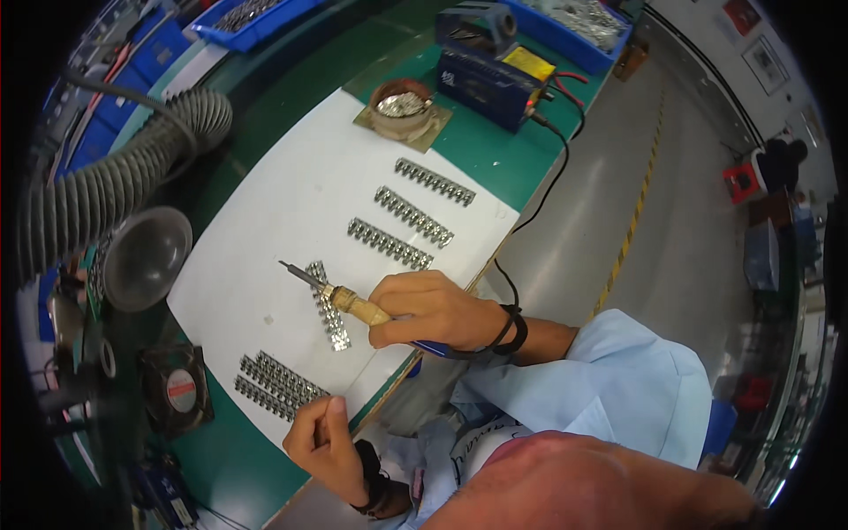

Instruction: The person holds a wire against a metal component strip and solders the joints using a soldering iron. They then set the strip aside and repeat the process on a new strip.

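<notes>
A soldering iron (355, 305) with a yellowish handle is gripped in my right hand (433, 311), its dark tip pointing to the far left above the white sheet. Under the iron lies one metal strip (330, 316) of small repeated parts. My left hand (325, 442) is closed at the near edge of the sheet, thumb against the curled fingers; whatever it may hold is hidden. Right beside it is a group of similar metal strips (278, 386), lying side by side. Three more metal strips (390, 243) rest beyond my right hand, apart from one another.
The white sheet (265, 203) covers part of the green table (495, 163). A round pot (402, 110) of shiny bits and a blue soldering station (490, 84) stand at the back. A ribbed grey hose (115, 177) and a small fan (174, 393) are on the left. Blue bins (609, 55) hold metal parts.
</notes>
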`<state>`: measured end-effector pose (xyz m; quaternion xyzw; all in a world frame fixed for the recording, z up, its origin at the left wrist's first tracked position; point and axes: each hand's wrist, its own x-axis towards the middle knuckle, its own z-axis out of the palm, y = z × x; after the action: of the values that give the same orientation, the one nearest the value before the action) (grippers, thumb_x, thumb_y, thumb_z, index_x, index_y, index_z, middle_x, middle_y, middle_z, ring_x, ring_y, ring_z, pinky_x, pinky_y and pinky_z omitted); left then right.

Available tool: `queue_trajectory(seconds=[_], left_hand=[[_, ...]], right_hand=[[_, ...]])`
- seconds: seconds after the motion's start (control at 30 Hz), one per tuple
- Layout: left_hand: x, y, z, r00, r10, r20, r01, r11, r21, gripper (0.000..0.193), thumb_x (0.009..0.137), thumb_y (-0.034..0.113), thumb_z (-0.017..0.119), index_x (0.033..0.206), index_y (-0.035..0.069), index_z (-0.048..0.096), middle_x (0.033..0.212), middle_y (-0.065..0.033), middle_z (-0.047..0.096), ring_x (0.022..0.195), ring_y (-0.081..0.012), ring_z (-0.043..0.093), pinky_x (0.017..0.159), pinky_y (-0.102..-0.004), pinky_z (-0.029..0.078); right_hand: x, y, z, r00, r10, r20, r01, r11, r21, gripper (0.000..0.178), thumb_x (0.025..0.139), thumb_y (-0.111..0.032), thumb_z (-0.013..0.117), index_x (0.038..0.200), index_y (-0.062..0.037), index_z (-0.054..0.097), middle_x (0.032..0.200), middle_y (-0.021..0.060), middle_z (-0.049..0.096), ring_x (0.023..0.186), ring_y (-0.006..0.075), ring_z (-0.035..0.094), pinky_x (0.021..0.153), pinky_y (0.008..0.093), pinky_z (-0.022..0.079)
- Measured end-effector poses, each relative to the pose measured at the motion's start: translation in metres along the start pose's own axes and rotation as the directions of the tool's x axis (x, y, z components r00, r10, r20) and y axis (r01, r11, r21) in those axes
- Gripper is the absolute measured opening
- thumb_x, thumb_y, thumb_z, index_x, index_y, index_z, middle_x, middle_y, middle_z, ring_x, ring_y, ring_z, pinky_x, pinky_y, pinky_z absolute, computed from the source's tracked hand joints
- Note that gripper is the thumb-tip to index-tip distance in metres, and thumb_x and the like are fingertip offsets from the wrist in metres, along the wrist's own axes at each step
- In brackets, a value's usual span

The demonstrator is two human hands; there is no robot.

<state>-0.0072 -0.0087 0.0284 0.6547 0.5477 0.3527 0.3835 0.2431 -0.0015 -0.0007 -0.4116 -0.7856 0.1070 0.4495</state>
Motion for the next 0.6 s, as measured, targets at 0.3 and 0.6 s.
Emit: queue_trajectory(seconds=[0.3,0.6], left_hand=[[0.001,0.004,0.013,0.999,-0.021,-0.024,0.021,1.000,-0.021,0.012,0.085,0.002,0.071,0.079,-0.005,0.062,0.062,0.0013,0.049,0.054,-0.0038,0.036,0.048,-0.0236,0.024],[0.010,0.000,0.036,0.974,0.228,0.013,-0.225,0.968,-0.111,0.006,0.085,-0.001,0.070,0.082,-0.003,0.064,0.060,-0.0033,0.049,0.051,-0.0111,0.039,0.047,-0.0271,0.028]], right_hand=[[0.013,-0.012,0.007,0.987,-0.124,-0.102,0.117,0.991,-0.068,0.019,0.077,-0.014,0.069,0.095,-0.0076,0.066,0.089,0.0075,0.060,0.090,0.0263,0.062,0.075,0.0360,0.049],[0.015,-0.015,0.004,0.980,-0.136,0.145,0.143,0.989,-0.044,0.028,0.070,-0.013,0.071,0.097,-0.0066,0.069,0.089,0.0094,0.061,0.086,0.0281,0.062,0.071,0.0362,0.051]])
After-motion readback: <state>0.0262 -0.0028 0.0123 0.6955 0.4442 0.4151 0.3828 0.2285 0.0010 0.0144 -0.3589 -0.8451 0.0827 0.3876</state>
